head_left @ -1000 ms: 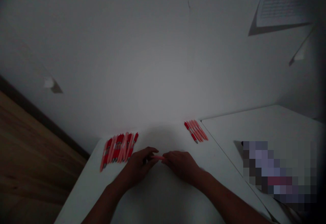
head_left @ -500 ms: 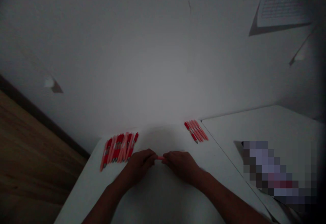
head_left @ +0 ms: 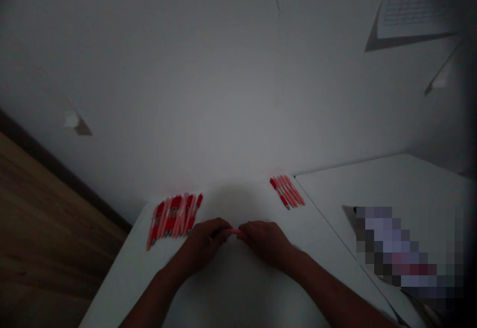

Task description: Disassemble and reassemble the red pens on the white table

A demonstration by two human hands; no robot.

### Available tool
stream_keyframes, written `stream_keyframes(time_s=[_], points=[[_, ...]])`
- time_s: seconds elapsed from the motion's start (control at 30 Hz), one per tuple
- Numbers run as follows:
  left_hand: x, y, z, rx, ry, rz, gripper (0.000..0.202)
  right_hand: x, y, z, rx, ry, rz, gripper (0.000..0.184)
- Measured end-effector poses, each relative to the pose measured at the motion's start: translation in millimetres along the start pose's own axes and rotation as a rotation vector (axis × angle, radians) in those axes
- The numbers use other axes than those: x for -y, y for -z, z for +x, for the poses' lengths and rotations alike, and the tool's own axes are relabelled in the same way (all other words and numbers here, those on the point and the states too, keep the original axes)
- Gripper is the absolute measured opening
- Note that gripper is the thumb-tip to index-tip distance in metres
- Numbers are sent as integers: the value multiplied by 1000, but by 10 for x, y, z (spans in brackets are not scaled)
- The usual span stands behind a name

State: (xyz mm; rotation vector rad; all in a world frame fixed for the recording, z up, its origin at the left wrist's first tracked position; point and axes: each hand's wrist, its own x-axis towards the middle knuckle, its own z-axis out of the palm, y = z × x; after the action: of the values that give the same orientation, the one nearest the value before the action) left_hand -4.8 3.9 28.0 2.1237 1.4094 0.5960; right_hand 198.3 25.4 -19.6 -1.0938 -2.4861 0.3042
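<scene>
White table point(head_left: 238, 288) unchanged; left hand point(head_left: 203, 242) and right hand point(head_left: 266, 241), now closer, each pinch the pink pen point(head_left: 234, 231).

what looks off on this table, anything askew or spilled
Nothing spilled or damaged. The pen pile is loosely fanned, the pen row tidier. The left hand and right hand pinch one pink pen.

left hand point(head_left: 203, 243): has closed in toward the right hand point(head_left: 266, 241), lower middle
pen point(head_left: 234, 231): less shows between them

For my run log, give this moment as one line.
left hand grips pen | right hand grips pen | pen pile left | pen row right
</scene>
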Motion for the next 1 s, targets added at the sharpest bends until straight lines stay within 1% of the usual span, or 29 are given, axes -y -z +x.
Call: stream_keyframes(time_s=[0.33, 0.4, 0.5, 0.7, 1.0], points=[[92, -34, 9, 0, 11, 52, 33, 21, 35, 3, 13, -1, 4, 30], [80, -36, 3, -22, 12, 15, 28, 21, 29, 4, 12, -2, 4, 29], [39, -28, -6, -45, -2, -16, 26, 21, 31, 1, 8, 1, 17, 28], [-22, -1, -4, -19, 7, -37, 29, 27, 41, 0, 3, 3, 26, 31], [33, -28, 3, -18, 40, -17, 33, 9, 18, 4, 12, 1, 23, 31]])
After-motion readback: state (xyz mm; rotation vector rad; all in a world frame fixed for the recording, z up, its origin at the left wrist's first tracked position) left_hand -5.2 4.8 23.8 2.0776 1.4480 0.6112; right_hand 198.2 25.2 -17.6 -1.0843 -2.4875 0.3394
